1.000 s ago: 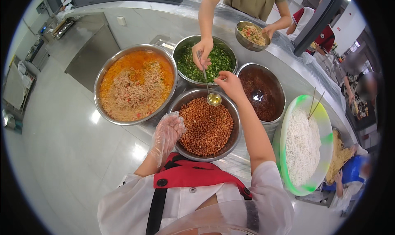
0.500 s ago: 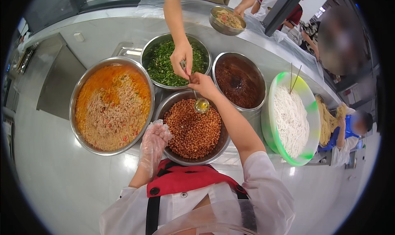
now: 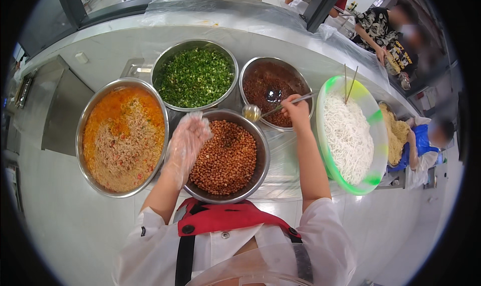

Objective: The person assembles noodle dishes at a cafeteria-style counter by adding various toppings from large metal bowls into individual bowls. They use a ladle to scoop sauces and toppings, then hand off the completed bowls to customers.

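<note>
My right hand (image 3: 296, 111) grips the handle of a small metal ladle (image 3: 251, 112). Its round bowl, with something yellowish in it, hangs near the rims of the peanut basin and the dark sauce basin. Beneath and to the left is a steel basin (image 3: 264, 164) of reddish-brown peanuts (image 3: 220, 168), with a darker patch near their far side. My left hand (image 3: 188, 138), in a clear plastic glove, hovers over that basin's left edge with its fingers loosely apart and nothing in it. The dark red-brown sauce (image 3: 272, 75) fills another basin below my right hand.
Chopped green onions (image 3: 194, 78) fill a far basin; minced topping in orange oil (image 3: 125, 146) fills one at left. White noodles (image 3: 345, 140) with chopsticks lie in a green-white basin at right. Beyond runs a plastic-covered ledge (image 3: 220, 18), with people behind it; another person works at far right.
Another person's hand, earlier at the ladle handle together with mine, has withdrawn, and their bowl has moved back. My right hand has carried the ladle rightward; my left hand has risen slightly.
</note>
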Motion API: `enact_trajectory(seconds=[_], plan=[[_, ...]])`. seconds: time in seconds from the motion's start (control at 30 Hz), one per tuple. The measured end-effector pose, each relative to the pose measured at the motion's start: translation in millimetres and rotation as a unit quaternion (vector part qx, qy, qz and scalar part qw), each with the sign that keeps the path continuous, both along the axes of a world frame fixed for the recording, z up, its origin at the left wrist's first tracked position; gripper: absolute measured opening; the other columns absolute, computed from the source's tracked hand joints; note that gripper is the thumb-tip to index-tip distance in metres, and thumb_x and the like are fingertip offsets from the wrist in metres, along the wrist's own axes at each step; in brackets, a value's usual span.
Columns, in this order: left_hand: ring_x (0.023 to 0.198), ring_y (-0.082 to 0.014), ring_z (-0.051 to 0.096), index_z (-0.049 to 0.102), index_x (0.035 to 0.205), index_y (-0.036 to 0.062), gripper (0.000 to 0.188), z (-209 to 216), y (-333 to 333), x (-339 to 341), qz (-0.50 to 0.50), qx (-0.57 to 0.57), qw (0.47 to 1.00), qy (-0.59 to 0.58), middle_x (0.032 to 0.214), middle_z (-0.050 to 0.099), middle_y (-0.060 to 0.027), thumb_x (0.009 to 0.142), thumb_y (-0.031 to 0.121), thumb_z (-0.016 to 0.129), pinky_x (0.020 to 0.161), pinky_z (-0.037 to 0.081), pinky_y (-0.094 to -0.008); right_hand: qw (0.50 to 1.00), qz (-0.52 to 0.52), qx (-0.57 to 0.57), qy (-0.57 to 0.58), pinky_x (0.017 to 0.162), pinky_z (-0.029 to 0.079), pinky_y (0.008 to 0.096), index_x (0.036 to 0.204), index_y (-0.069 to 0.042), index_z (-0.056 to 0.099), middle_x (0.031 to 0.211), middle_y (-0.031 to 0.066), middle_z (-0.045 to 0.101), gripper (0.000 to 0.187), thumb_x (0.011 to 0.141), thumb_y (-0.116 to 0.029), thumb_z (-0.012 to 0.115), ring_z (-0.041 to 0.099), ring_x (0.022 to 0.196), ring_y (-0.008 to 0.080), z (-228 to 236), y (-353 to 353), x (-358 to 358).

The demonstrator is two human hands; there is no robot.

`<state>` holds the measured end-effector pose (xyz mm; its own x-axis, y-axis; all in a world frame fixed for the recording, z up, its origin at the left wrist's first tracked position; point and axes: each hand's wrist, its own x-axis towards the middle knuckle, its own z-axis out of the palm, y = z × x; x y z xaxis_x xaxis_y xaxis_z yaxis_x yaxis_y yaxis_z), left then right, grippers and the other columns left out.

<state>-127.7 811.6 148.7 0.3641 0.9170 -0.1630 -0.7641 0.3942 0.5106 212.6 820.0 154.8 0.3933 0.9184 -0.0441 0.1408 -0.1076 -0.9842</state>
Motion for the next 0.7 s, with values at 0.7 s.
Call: enact_trajectory(seconds=[0.7], plan=[[0.077, -0.0220, 0.061, 0.059, 0.095, -0.0001, 0.028, 31.2, 153.7, 113.7, -0.058, 0.068, 0.988, 0.122, 0.087, 0.063, -0.0111, 0.089, 0.027, 0.055, 0.077, 0.052, -0.0363, 0.927, -0.021, 0.155, -0.342, 0.067, 0.049, 0.0417, 0.088, -0.002, 0.060, 0.084, 0.0198, 0.061, 0.013, 0.083, -0.013, 0.056, 0.060, 0.077, 0.0377, -126.5, 79.0, 52.7]])
